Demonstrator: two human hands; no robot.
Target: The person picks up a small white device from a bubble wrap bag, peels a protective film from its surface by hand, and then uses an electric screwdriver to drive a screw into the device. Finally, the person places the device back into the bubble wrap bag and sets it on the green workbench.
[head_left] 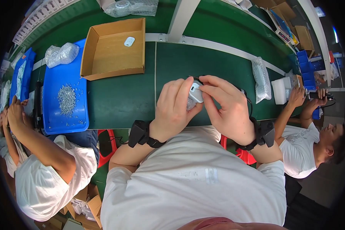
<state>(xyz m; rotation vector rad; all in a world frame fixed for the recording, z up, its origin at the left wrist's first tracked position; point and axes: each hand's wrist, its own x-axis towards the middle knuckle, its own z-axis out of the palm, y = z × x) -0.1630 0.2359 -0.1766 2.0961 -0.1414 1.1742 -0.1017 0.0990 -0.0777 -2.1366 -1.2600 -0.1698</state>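
Both of my hands meet over the green table's front edge, around a small white plastic device [196,94] with rounded edges and a dark slot in its face. My left hand [173,107] grips its left side with bent fingers. My right hand [227,105] has thumb and fingertips pressed at its right side. Something clear and shiny shows just below the device, partly covered by my left fingers. A dark cable [249,102] curves out from behind my right hand. Each wrist wears a black strapped module.
An open cardboard box [113,71] at the far left holds one white oval device [129,41]. Beside it, a blue tray [51,101] carries many small screws [67,100] and bubble wrap [62,54]. A bubble-wrapped package [261,80] and white foam block [280,91] lie right. People work either side.
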